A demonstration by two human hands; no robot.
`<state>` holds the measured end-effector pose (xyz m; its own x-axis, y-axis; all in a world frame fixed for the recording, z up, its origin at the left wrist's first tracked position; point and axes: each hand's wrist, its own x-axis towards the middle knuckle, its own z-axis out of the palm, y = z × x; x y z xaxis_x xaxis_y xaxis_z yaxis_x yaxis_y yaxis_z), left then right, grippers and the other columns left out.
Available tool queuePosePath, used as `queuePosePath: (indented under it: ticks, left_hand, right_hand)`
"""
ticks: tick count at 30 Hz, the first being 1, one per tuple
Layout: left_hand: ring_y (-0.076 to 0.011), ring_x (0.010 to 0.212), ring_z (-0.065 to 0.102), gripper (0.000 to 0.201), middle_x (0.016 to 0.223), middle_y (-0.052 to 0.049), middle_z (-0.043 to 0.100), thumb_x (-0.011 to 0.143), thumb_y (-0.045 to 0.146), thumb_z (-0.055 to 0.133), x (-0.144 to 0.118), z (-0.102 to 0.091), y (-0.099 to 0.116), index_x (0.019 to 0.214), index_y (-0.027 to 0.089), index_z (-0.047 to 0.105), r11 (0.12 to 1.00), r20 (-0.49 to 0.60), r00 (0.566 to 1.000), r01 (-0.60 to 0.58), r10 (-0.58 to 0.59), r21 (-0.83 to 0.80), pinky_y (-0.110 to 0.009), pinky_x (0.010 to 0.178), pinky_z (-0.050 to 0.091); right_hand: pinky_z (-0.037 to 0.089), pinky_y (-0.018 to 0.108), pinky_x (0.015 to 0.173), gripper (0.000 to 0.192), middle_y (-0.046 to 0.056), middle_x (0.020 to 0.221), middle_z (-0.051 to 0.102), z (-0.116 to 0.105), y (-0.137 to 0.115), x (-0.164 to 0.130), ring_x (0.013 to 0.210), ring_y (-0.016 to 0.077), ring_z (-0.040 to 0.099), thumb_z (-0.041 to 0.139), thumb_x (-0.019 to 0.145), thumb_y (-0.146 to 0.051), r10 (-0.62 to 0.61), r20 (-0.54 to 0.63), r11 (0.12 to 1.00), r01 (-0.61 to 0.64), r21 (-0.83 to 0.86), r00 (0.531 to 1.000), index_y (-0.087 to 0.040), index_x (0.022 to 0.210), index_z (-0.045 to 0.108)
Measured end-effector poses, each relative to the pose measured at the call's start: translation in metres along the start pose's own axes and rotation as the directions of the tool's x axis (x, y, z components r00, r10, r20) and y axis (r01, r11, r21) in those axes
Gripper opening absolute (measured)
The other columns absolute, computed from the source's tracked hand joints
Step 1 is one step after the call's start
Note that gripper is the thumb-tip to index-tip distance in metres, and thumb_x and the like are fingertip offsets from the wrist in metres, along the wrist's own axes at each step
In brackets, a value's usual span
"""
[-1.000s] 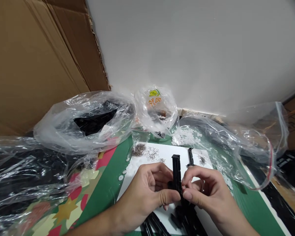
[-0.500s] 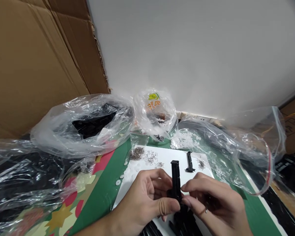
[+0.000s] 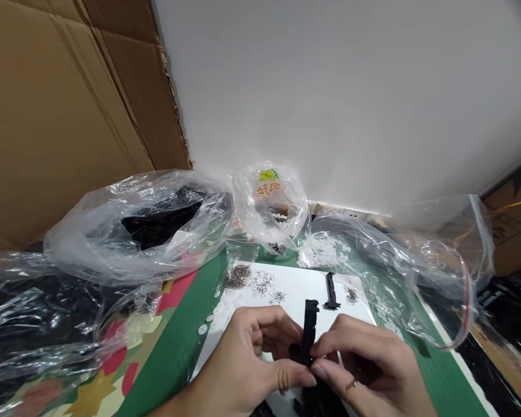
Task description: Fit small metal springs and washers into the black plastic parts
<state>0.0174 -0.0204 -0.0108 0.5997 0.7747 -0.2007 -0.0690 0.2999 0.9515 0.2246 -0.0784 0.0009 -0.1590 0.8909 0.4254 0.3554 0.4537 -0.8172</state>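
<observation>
A long, narrow black plastic part (image 3: 311, 321) stands roughly upright between my two hands. My left hand (image 3: 258, 353) pinches it low down, with the thumb in front and the fingers behind. From the other side, my right hand (image 3: 369, 365) grips it with thumb and forefinger. A tiny metallic bit shows against the right-hand fingers; its kind is too small to tell. Beyond the hands, a similar black part (image 3: 330, 291) lies on the white board (image 3: 301, 278). More black parts (image 3: 319, 399) lie below my hands, partly hidden by them.
Small metal springs lie in piles (image 3: 264, 282) on the board, beside a small bag of them (image 3: 238, 275). White plastic pieces (image 3: 323, 250) are heaped behind. Clear plastic bags (image 3: 87, 223) crowd the left, back and right. Cardboard (image 3: 61, 104) rises at the left, near a wall (image 3: 330, 104).
The black part has turned between my fingers, so another side of it faces me, and its top is slightly lower. The whole view has shifted a little.
</observation>
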Motion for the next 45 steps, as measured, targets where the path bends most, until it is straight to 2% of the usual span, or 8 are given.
queuePosePath:
  ticks: [6, 14, 20, 23, 26, 31, 40, 45]
  left_hand:
    - [-0.0129, 0.063, 0.055, 0.035, 0.066, 0.000, 0.072, 0.055, 0.032, 0.106, -0.001, 0.003, 0.002, 0.070, 0.016, 0.078, 0.994, -0.076, 0.997, 0.000, 0.009, 0.112, -0.023, 0.063, 0.045]
    - [-0.0124, 0.068, 0.058, 0.036, 0.070, 0.001, 0.072, 0.057, 0.028, 0.106, -0.001, -0.001, -0.002, 0.073, 0.015, 0.077, 0.996, -0.097, 0.995, -0.002, 0.011, 0.087, -0.020, 0.065, 0.048]
    - [-0.0073, 0.049, 0.057, 0.046, 0.071, 0.001, 0.071, 0.065, 0.042, 0.104, 0.001, -0.005, -0.008, 0.086, 0.015, 0.073, 0.985, 0.053, 0.998, 0.045, -0.037, -0.165, -0.015, 0.044, 0.046]
    - [-0.0074, 0.047, 0.060, 0.051, 0.073, -0.001, 0.074, 0.067, 0.047, 0.102, 0.000, -0.002, -0.009, 0.090, 0.014, 0.071, 0.964, 0.123, 0.990, 0.092, -0.063, -0.249, -0.014, 0.042, 0.047]
    - [-0.0076, 0.047, 0.061, 0.054, 0.068, 0.000, 0.072, 0.066, 0.049, 0.102, -0.002, 0.001, -0.007, 0.091, 0.014, 0.069, 0.959, 0.153, 0.985, 0.123, -0.086, -0.256, -0.013, 0.041, 0.047]
    - [-0.0050, 0.049, 0.058, 0.055, 0.069, 0.002, 0.070, 0.060, 0.045, 0.106, -0.003, 0.004, -0.002, 0.086, 0.013, 0.068, 0.962, 0.117, 0.989, 0.112, -0.085, -0.250, -0.012, 0.044, 0.046]
    - [-0.0065, 0.064, 0.063, 0.046, 0.075, 0.002, 0.073, 0.058, 0.029, 0.108, -0.003, 0.005, 0.001, 0.083, 0.013, 0.073, 0.971, 0.067, 0.996, 0.076, -0.062, -0.229, -0.013, 0.059, 0.051]
    - [-0.0077, 0.068, 0.070, 0.037, 0.076, 0.001, 0.077, 0.063, 0.018, 0.105, -0.003, 0.008, 0.003, 0.085, 0.013, 0.075, 0.960, 0.103, 0.994, 0.048, -0.020, -0.277, -0.014, 0.064, 0.053]
  right_hand:
    - [0.035, 0.022, 0.045, 0.012, 0.000, 0.066, 0.068, -0.004, 0.003, -0.003, 0.050, 0.0101, 0.049, 0.075, 0.095, -0.028, 0.150, 0.143, 0.988, -0.145, -0.045, 0.978, -0.022, 0.086, 0.080]
    - [0.031, 0.022, 0.043, 0.015, -0.002, 0.070, 0.060, 0.005, 0.004, -0.007, 0.048, 0.0083, 0.043, 0.064, 0.100, -0.026, 0.137, 0.120, 0.988, -0.126, -0.091, 0.983, -0.022, 0.087, 0.071]
    - [0.034, 0.025, 0.046, 0.024, 0.000, 0.069, 0.059, 0.007, -0.003, -0.009, 0.052, 0.0113, 0.047, 0.068, 0.101, -0.037, 0.232, -0.090, 0.970, -0.224, 0.090, 0.968, -0.022, 0.083, 0.073]
    - [0.038, 0.027, 0.050, 0.019, 0.001, 0.070, 0.063, 0.009, -0.006, -0.011, 0.056, 0.0137, 0.054, 0.072, 0.099, -0.033, 0.158, -0.208, 0.983, -0.133, 0.128, 0.965, -0.023, 0.084, 0.076]
    - [0.040, 0.027, 0.052, 0.008, 0.001, 0.071, 0.066, 0.011, -0.008, -0.012, 0.059, 0.0146, 0.058, 0.075, 0.097, -0.022, 0.053, -0.251, 0.995, -0.030, 0.091, 0.967, -0.024, 0.089, 0.076]
    - [0.037, 0.025, 0.049, 0.008, -0.001, 0.067, 0.059, 0.008, -0.008, -0.011, 0.057, 0.0126, 0.054, 0.074, 0.096, -0.019, -0.008, -0.168, 0.999, 0.013, 0.030, 0.986, -0.025, 0.091, 0.076]
    - [0.039, 0.025, 0.052, 0.011, -0.001, 0.070, 0.060, 0.007, -0.010, -0.014, 0.060, 0.0126, 0.055, 0.072, 0.099, -0.021, 0.065, -0.107, 0.995, -0.056, 0.084, 0.992, -0.023, 0.089, 0.074]
    - [0.037, 0.025, 0.054, 0.012, -0.001, 0.073, 0.060, 0.008, -0.010, -0.016, 0.062, 0.0125, 0.053, 0.069, 0.101, -0.020, 0.130, -0.084, 0.984, -0.118, 0.134, 0.988, -0.024, 0.090, 0.073]
